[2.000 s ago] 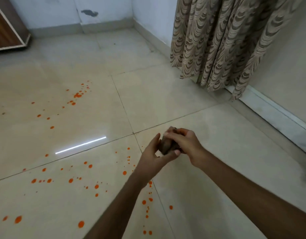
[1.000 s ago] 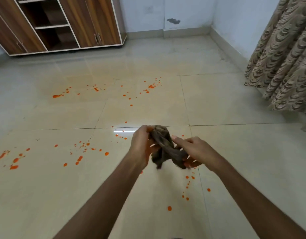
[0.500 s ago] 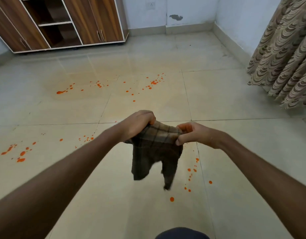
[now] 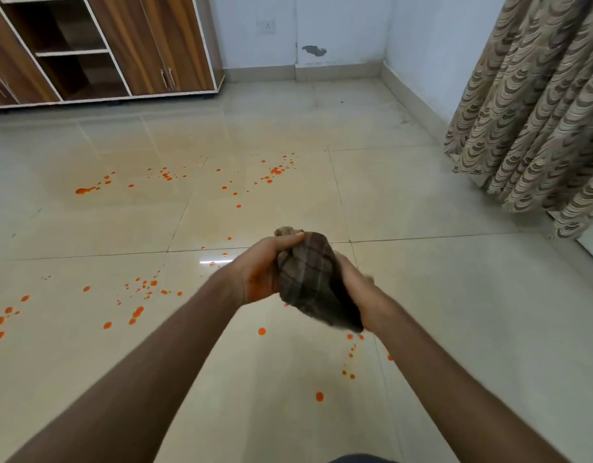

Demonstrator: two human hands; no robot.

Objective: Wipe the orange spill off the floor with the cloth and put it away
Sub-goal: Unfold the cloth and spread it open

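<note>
The floor (image 4: 422, 295) spreads under both grips, the spill (image 4: 275, 170) dotted ahead, left and below. The cloth (image 4: 313, 282) is bunched between them, off the floor: left hand (image 4: 265, 265) clenched on its top, right hand (image 4: 353, 285) cupping its side.

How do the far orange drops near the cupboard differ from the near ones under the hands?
The far drops lie in a thin band across the tiles in front of the cupboard, and look small. The near drops spread wider, some larger blobs at the left edge, some below the cloth held in the left hand and right hand. Both groups are unwiped.
</note>
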